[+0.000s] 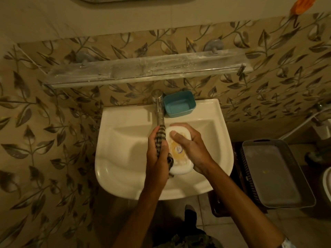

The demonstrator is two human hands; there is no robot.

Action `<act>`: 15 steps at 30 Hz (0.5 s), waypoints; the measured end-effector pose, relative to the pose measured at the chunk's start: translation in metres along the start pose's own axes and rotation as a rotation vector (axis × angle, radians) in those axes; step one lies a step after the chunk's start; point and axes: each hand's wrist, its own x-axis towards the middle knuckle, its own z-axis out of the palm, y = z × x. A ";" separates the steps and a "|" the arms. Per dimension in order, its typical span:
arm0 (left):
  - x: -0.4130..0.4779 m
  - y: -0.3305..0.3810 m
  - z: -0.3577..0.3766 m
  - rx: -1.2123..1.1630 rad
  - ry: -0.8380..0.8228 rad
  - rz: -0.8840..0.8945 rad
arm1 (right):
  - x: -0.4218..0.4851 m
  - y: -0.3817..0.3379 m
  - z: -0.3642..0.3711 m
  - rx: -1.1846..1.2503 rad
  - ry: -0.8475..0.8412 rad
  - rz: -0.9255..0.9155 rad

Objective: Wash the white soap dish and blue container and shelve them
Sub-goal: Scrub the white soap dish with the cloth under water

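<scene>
Both grips are closed over the basin of the white sink [125, 176]: the right hand [189, 151] has its grip wrapped around the white soap dish [179, 133], fingers curled behind its far edge and thumb pressed flat on the upper face, while the left hand [155, 156] has its grip shut on a dark striped cloth [160, 138], bunched in the palm with one end sticking up toward the tap and the other end trailing below the fingers. Cloth and dish touch along the dish's left side, and the two hands sit just beside one another. Inside the dish lies a yellowish patch with a small pale round mark in it; what it is cannot be told. A metal tap [159, 108] reaches from the back ledge of the sink down to just above the cloth; whether water is running cannot be told. On that same back ledge, just right of the tap, stands the blue container [179, 104], upright, open at the top and showing nothing inside. Above the sink a long glass shelf [143, 70] is fixed to the leaf-patterned tiled wall [44, 122], its surface smeared with whitish residue. To the right of the sink, well apart from the hands, a grey tray [274, 176] rests on top of a dark perforated basket [245, 169].
</scene>
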 end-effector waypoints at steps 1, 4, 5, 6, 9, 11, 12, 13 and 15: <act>0.007 0.005 -0.002 0.016 -0.037 0.010 | -0.003 0.001 -0.001 0.007 -0.073 0.017; 0.022 0.017 -0.001 0.095 -0.144 0.038 | -0.010 0.003 0.001 0.039 -0.043 -0.012; 0.023 0.018 0.000 0.095 -0.162 0.038 | -0.009 0.003 0.001 0.052 0.018 -0.029; 0.021 0.017 0.002 0.081 -0.172 0.029 | -0.007 0.002 0.001 0.075 0.091 -0.037; 0.000 0.005 0.004 0.038 -0.197 -0.018 | 0.002 0.000 -0.003 0.189 0.350 -0.008; -0.022 -0.005 0.005 0.105 -0.197 -0.030 | 0.005 0.001 -0.007 0.246 0.462 0.021; -0.030 -0.008 0.006 0.141 -0.183 -0.028 | 0.005 0.002 -0.008 0.246 0.469 0.050; -0.034 -0.010 0.007 0.161 -0.162 -0.034 | 0.003 0.004 -0.008 0.225 0.445 0.088; -0.028 -0.010 0.006 0.147 -0.123 -0.054 | -0.002 0.008 -0.007 0.147 0.337 0.156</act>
